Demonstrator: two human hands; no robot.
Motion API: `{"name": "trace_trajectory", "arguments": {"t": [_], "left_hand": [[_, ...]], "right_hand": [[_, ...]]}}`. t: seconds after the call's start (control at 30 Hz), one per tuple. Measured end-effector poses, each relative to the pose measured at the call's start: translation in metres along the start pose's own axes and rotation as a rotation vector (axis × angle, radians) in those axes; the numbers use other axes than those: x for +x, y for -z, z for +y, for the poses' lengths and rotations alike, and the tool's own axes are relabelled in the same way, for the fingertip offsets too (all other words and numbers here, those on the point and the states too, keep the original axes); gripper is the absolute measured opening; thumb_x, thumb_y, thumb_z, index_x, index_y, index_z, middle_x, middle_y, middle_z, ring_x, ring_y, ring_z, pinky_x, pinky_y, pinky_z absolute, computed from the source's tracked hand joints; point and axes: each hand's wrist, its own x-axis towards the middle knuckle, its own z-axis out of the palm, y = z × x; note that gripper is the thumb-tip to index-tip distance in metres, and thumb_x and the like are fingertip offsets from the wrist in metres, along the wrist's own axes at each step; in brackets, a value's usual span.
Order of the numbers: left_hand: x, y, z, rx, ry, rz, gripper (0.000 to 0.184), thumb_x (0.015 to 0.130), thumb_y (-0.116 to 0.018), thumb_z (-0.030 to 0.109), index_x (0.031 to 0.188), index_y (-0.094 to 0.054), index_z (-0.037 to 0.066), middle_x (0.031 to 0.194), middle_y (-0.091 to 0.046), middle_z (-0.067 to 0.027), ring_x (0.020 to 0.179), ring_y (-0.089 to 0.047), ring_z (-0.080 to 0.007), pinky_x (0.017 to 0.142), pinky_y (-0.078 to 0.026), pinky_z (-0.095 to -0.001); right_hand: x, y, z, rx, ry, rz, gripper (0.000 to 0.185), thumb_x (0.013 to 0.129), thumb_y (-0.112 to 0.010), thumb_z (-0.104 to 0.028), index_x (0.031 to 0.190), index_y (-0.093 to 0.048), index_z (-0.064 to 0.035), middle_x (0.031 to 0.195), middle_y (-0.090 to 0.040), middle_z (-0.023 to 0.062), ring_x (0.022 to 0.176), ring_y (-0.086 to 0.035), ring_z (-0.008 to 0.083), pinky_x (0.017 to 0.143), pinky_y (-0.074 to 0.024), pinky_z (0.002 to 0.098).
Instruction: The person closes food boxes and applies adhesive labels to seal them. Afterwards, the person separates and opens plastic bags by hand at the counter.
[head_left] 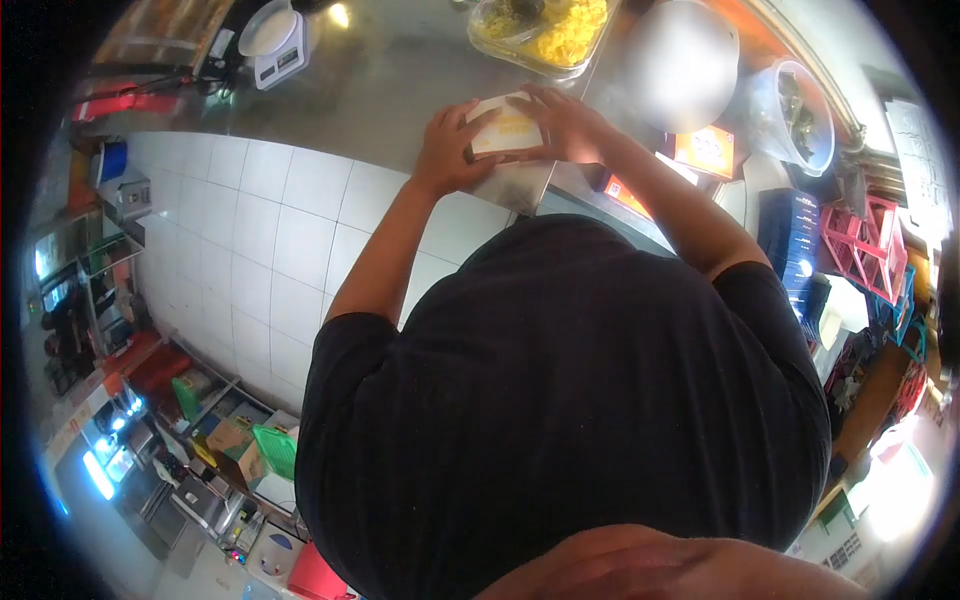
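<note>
A small white box with yellow print on its top stands at the metal counter's front edge. My left hand is wrapped round its left side, thumb near the front corner. Around the right side and back edge curls my right hand. The underside of the box is hidden. Just beyond the hands lies a clear tray of yellow food pieces with a dark object on it.
A white scale with a round dish stands at the back left of the metal counter. To the right are a round white lid, orange boxes, a clear tub and a dark blue stack.
</note>
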Motion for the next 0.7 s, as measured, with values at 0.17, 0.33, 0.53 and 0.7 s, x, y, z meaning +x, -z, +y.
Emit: {"name": "trace_trajectory", "arguments": {"t": [0.17, 0.33, 0.53, 0.7], "left_hand": [[0.002, -0.009, 0.001, 0.154, -0.080, 0.102, 0.062, 0.082, -0.073, 0.056, 0.136, -0.067, 0.028, 0.138, -0.056, -0.0151, 0.126, -0.051, -0.0365, 0.107, -0.038, -0.0512], [0.002, -0.008, 0.014, 0.216, -0.054, 0.086, 0.060, 0.084, -0.068, 0.061, 0.135, -0.067, 0.030, 0.139, -0.055, -0.0154, 0.126, -0.051, -0.0366, 0.106, -0.037, -0.0520], [0.007, -0.002, 0.000, 0.194, -0.190, 0.064, 0.063, 0.083, -0.069, 0.059, 0.138, -0.064, 0.029, 0.141, -0.054, -0.0167, 0.125, -0.052, -0.0370, 0.105, -0.040, -0.0523], [0.008, -0.005, -0.023, 0.043, -0.197, 0.004, 0.072, 0.080, -0.077, 0.057, 0.141, -0.061, 0.022, 0.144, -0.051, -0.0194, 0.128, -0.052, -0.0392, 0.106, -0.043, -0.0499]], "right_hand": [[0.001, -0.006, 0.007, -0.078, 0.056, 0.013, 0.086, 0.083, -0.073, -0.064, 0.155, -0.045, -0.0254, 0.159, -0.036, 0.0238, 0.143, -0.044, 0.0424, 0.116, -0.0404, 0.0510], [-0.002, 0.002, 0.010, -0.127, 0.150, -0.013, 0.079, 0.086, -0.075, -0.054, 0.154, -0.045, -0.0259, 0.159, -0.035, 0.0239, 0.141, -0.046, 0.0424, 0.115, -0.0422, 0.0497], [-0.003, -0.021, 0.020, -0.132, 0.253, 0.132, 0.079, 0.088, -0.075, -0.043, 0.154, -0.043, -0.0163, 0.164, -0.030, 0.0208, 0.143, -0.042, 0.0437, 0.119, -0.0367, 0.0504], [0.000, -0.026, 0.029, -0.159, 0.259, 0.076, 0.075, 0.090, -0.073, -0.037, 0.155, -0.041, -0.0157, 0.164, -0.031, 0.0164, 0.146, -0.036, 0.0450, 0.121, -0.0328, 0.0523]]}}
